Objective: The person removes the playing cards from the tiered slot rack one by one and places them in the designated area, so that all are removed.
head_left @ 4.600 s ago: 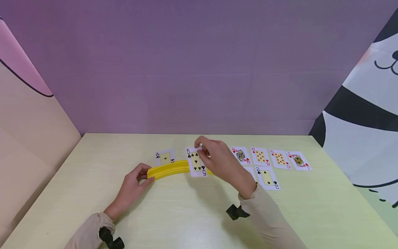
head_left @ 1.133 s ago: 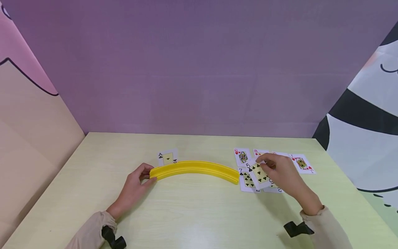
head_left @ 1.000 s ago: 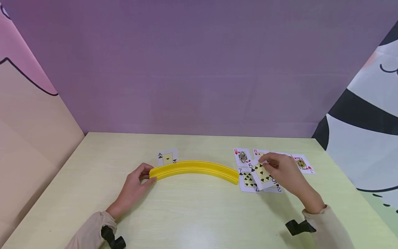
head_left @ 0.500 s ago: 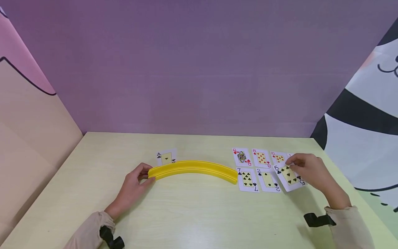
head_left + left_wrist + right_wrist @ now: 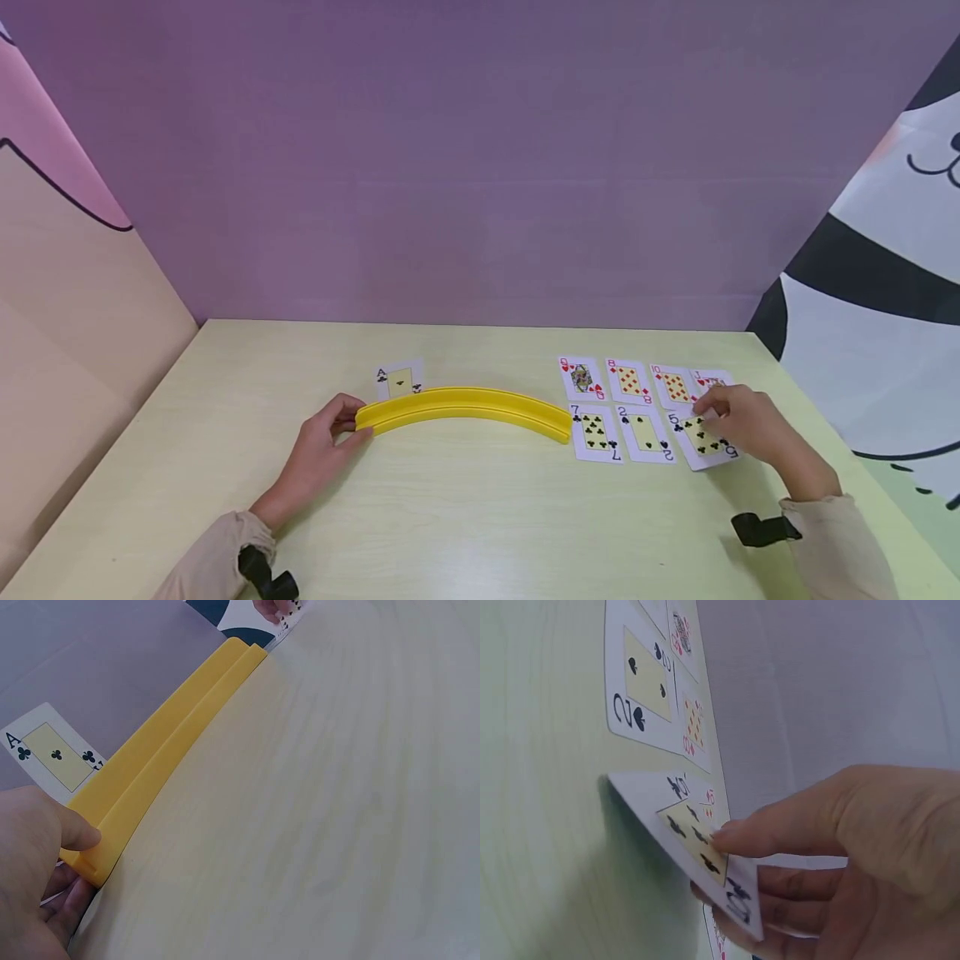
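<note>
My left hand [image 5: 322,450] grips the left end of a curved yellow card holder [image 5: 465,404], thumb on its front side. An ace of clubs [image 5: 400,382] rises behind that end, its lower edge hidden by the holder. My right hand [image 5: 757,425] pinches a five of clubs [image 5: 702,437] by its right part, thumb on the face and fingers behind. In the right wrist view the five of clubs [image 5: 694,832] tilts, its near long edge lifted over a shadow. It is right of the two of spades [image 5: 646,434] and below the ten of diamonds [image 5: 675,388].
Face up on the table [image 5: 450,517], the seven of clubs [image 5: 596,433] lies against the holder's right end. Behind lie a queen of hearts [image 5: 581,379], an eight of diamonds [image 5: 628,382] and a partly covered jack [image 5: 708,379]. A purple wall [image 5: 480,167] stands behind the table.
My right hand has carried the five of clubs from above the holder rightward past the seven and the two, then lowered it toward the table. My left hand has stayed on the holder.
</note>
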Demonstrator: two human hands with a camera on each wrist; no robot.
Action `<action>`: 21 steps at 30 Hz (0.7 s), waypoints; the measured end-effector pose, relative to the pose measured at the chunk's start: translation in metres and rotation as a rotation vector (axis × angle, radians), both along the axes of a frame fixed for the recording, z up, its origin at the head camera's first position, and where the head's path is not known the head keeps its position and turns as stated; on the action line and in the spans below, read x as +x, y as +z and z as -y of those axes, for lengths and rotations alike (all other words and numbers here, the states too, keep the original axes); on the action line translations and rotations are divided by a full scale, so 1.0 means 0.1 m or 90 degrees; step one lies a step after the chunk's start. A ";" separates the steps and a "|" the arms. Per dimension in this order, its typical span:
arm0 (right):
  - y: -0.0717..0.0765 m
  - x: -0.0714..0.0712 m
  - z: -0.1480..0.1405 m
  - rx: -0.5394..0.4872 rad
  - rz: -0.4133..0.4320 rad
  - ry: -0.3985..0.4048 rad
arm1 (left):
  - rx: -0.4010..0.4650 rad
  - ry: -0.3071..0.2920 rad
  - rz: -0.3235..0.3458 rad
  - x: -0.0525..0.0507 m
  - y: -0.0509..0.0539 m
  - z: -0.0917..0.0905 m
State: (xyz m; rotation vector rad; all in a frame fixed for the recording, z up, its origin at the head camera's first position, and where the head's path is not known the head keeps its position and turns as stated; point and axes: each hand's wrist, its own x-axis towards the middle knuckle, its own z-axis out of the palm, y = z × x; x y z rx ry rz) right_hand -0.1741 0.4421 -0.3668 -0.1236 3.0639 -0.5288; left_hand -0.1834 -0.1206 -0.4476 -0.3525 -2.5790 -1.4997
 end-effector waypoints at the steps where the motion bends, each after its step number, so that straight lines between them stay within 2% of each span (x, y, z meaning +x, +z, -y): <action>1: 0.00 0.00 0.00 0.005 0.020 -0.004 | 0.001 0.000 0.000 0.00 0.00 0.00; 5: 0.00 -0.01 0.03 0.016 0.082 -0.025 | 0.005 -0.003 -0.002 -0.01 0.00 0.01; 8: 0.00 -0.01 0.05 0.033 0.102 -0.038 | 0.004 -0.002 -0.003 -0.01 0.00 0.01; 14: 0.02 0.00 0.14 0.067 0.114 -0.054 | 0.007 -0.003 -0.005 0.00 0.00 0.01; 21: 0.05 0.04 0.22 0.099 0.095 -0.054 | 0.008 -0.003 -0.002 0.00 0.00 0.00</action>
